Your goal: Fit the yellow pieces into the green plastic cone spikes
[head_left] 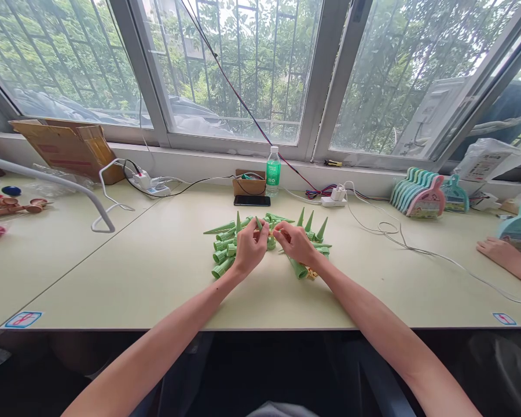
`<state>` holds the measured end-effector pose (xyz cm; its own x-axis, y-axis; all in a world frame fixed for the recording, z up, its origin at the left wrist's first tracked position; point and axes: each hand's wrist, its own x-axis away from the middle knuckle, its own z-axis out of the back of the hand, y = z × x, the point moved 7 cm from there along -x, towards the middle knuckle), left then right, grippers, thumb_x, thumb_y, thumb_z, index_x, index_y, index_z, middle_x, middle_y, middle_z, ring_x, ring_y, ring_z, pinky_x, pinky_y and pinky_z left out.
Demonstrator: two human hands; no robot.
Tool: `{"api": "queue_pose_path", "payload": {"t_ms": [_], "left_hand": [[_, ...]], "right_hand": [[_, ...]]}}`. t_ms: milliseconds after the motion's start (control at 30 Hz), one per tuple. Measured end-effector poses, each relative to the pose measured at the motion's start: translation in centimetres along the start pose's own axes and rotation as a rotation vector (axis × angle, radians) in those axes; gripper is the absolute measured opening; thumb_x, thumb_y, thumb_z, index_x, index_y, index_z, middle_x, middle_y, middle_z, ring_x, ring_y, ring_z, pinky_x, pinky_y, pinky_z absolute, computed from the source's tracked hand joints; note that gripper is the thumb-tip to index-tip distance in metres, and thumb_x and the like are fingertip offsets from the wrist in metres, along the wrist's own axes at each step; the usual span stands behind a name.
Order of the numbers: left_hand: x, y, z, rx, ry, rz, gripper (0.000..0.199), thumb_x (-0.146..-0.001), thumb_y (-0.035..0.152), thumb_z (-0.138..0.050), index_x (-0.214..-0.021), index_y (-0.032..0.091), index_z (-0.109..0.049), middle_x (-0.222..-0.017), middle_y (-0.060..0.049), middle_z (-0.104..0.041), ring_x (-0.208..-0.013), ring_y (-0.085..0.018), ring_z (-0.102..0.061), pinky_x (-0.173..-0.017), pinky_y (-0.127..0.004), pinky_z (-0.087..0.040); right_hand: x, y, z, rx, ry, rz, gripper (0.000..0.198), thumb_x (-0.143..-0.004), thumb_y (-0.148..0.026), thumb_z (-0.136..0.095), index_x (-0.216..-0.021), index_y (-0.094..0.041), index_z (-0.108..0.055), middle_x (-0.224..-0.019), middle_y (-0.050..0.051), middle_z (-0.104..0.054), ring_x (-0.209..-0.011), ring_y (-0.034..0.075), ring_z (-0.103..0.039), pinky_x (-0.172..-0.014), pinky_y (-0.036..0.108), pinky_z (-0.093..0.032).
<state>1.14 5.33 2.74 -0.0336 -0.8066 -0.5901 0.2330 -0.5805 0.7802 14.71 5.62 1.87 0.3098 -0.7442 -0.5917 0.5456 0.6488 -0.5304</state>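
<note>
The broad, smooth, cream-coloured tabletop (173, 278) carries, at its middle, a heap of light-green plastic tubes with ribbed collars (223, 269), tapered light-green plastic cones (320, 230), some upright, and small yellow plastic pieces (312, 274) at the heap's right edge. The left hand (250, 248) is curled, gripping a single dark-tipped green cone (259, 223), point up; the right hand (298, 242) has its fingertips drawn together just beside it, though whether they grip anything cannot be told. Both hands hide part of the heap. Beyond stand a clear bottle with a green label (273, 171), a small open brown cardboard box (248, 185) and a flat black phone (252, 200).
</note>
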Motion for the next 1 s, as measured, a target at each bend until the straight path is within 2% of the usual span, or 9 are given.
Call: {"api": "queue_pose_path", "payload": {"t_ms": [133, 233, 367, 433, 533, 633, 733, 833, 1000], "left_hand": [[0.04, 0.04, -0.11, -0.016, -0.013, -0.008, 0.026, -0.091, 0.042, -0.052, -0.08, 0.019, -0.051, -0.064, 0.003, -0.05, -0.044, -0.007, -0.041, -0.041, -0.02, -0.031], [0.15, 0.03, -0.3, -0.03, -0.039, -0.004, 0.025, -0.091, 0.041, -0.051, -0.079, 0.019, -0.05, -0.063, 0.003, -0.05, -0.043, -0.006, -0.04, -0.041, -0.02, -0.032], [0.2, 0.0, -0.31, -0.024, -0.045, -0.004, 0.025, -0.091, 0.041, -0.051, -0.08, 0.019, -0.051, -0.063, 0.003, -0.051, -0.043, -0.006, -0.04, -0.041, -0.02, -0.033], [0.16, -0.03, -0.18, -0.016, -0.034, 0.0, 0.024, -0.091, 0.041, -0.052, -0.081, 0.019, -0.051, -0.063, 0.003, -0.051, -0.043, -0.007, -0.042, -0.041, -0.02, -0.033], [0.05, -0.02, 0.05, -0.014, -0.012, 0.008, 0.025, -0.091, 0.042, -0.051, -0.082, 0.019, -0.052, -0.064, 0.002, -0.051, -0.044, -0.007, -0.044, -0.041, -0.02, -0.033], [0.0, 0.01, 0.14, -0.02, -0.006, 0.014, 0.024, -0.091, 0.042, -0.051, -0.082, 0.02, -0.052, -0.063, 0.003, -0.049, -0.043, -0.007, -0.042, -0.04, -0.019, -0.032], [0.04, 0.08, 0.1, -0.024, -0.013, 0.006, 0.024, -0.091, 0.042, -0.052, -0.082, 0.02, -0.052, -0.065, 0.003, -0.048, -0.043, -0.006, -0.04, -0.04, -0.019, -0.032], [0.12, 0.19, -0.09, -0.022, -0.037, -0.008, 0.024, -0.09, 0.041, -0.052, -0.081, 0.019, -0.051, -0.068, 0.002, -0.05, -0.043, -0.005, -0.037, -0.04, -0.019, -0.03], [0.1, 0.28, -0.14, -0.001, -0.041, -0.006, 0.024, -0.09, 0.041, -0.053, -0.081, 0.019, -0.051, -0.07, 0.002, -0.053, -0.043, -0.005, -0.038, -0.04, -0.019, -0.031]], "right_hand": [[0.02, 0.17, -0.21, -0.004, -0.006, 0.008, 0.031, -0.097, -0.042, -0.041, -0.078, -0.02, -0.05, -0.056, -0.005, -0.04, -0.05, 0.01, -0.031, -0.053, 0.023, -0.029], [-0.06, 0.44, -0.28, 0.01, 0.005, 0.006, 0.041, -0.098, -0.043, -0.04, -0.064, -0.02, -0.037, -0.054, -0.005, -0.032, -0.051, 0.01, -0.025, -0.052, 0.024, -0.025], [-0.13, 0.52, -0.2, 0.035, 0.019, -0.002, 0.046, -0.099, -0.045, -0.037, -0.06, -0.02, -0.03, -0.053, -0.006, -0.027, -0.052, 0.01, -0.022, -0.051, 0.025, -0.023], [-0.11, 0.38, -0.03, 0.032, 0.028, -0.013, 0.044, -0.098, -0.046, -0.038, -0.062, -0.02, -0.037, -0.053, -0.006, -0.03, -0.051, 0.01, -0.024, -0.052, 0.024, -0.024], [-0.02, 0.04, 0.03, 0.003, 0.002, -0.017, 0.033, -0.098, -0.044, -0.039, -0.08, -0.019, -0.053, -0.053, -0.006, -0.038, -0.049, 0.01, -0.029, -0.052, 0.023, -0.028], [0.06, -0.19, -0.08, -0.017, -0.029, 0.0, 0.028, -0.098, -0.042, -0.04, -0.093, -0.019, -0.055, -0.053, -0.007, -0.04, -0.048, 0.01, -0.029, -0.052, 0.023, -0.028], [0.08, 0.02, -0.2, -0.011, -0.027, 0.01, 0.03, -0.098, -0.041, -0.039, -0.082, -0.02, -0.052, -0.054, -0.006, -0.039, -0.049, 0.01, -0.029, -0.052, 0.023, -0.028], [0.03, 0.4, -0.29, 0.022, -0.005, 0.013, 0.041, -0.098, -0.044, -0.037, -0.065, -0.02, -0.041, -0.054, -0.005, -0.035, -0.051, 0.01, -0.026, -0.052, 0.024, -0.026], [-0.07, 0.48, -0.29, 0.054, -0.001, 0.003, 0.049, -0.099, -0.048, -0.035, -0.059, -0.02, -0.036, -0.053, -0.005, -0.03, -0.051, 0.01, -0.024, -0.052, 0.025, -0.025]]}}
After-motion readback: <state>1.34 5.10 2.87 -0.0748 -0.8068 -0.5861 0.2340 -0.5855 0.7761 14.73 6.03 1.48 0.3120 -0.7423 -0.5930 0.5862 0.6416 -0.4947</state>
